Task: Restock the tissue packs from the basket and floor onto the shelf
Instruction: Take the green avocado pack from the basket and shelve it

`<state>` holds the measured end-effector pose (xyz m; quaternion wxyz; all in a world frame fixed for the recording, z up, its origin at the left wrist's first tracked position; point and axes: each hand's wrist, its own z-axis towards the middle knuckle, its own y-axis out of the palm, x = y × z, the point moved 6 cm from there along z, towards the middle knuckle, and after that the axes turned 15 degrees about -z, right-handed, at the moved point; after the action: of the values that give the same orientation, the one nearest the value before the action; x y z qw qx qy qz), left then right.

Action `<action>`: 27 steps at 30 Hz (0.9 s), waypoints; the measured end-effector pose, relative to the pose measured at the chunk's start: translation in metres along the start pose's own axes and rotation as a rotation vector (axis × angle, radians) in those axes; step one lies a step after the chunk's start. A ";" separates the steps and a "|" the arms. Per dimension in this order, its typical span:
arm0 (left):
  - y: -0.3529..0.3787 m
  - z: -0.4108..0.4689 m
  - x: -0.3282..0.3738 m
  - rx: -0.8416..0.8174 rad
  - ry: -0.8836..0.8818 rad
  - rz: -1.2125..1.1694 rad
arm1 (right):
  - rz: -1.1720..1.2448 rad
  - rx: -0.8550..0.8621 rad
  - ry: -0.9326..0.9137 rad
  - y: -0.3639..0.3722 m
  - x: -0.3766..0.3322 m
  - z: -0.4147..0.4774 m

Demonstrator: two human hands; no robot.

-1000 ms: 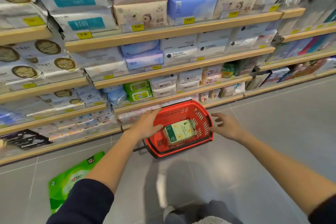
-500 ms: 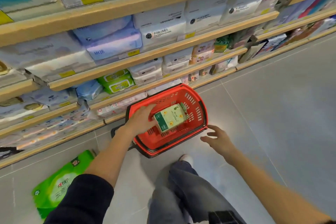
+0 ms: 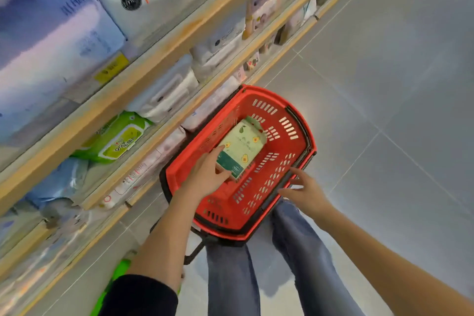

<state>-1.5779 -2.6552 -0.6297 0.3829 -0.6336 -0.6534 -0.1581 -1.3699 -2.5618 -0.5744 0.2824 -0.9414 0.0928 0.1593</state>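
Observation:
A red plastic basket (image 3: 289,141) stands on the grey floor beside the lowest shelf. Inside it lies one pale tissue pack (image 3: 242,147) with avocado prints and a dark green end. My left hand (image 3: 205,174) is inside the basket with its fingers spread against the pack's near end, touching it without closing round it. My right hand (image 3: 305,191) hovers open at the basket's near rim, holding nothing. A green tissue pack (image 3: 120,272) lies on the floor at the bottom left, mostly hidden behind my left arm.
Wooden shelves (image 3: 143,72) packed with tissue and wipe packs run along the left, among them a green wipes pack (image 3: 115,138). Grey tiled floor (image 3: 397,110) stretches out to the right. My legs in jeans (image 3: 230,277) are under the basket's near end.
The view has dropped closer to the basket and tilted. My left hand has slid further onto the tissue pack, and my right hand has come up to the basket's rim.

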 end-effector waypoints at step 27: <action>0.100 0.281 -0.229 -0.013 -0.014 0.293 | 0.322 0.167 0.089 0.200 0.086 0.342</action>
<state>-1.5896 -2.6077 -1.0023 0.3931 -0.7258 -0.5555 -0.1003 -1.4272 -2.5423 -0.9752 0.3260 -0.8938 0.2677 0.1526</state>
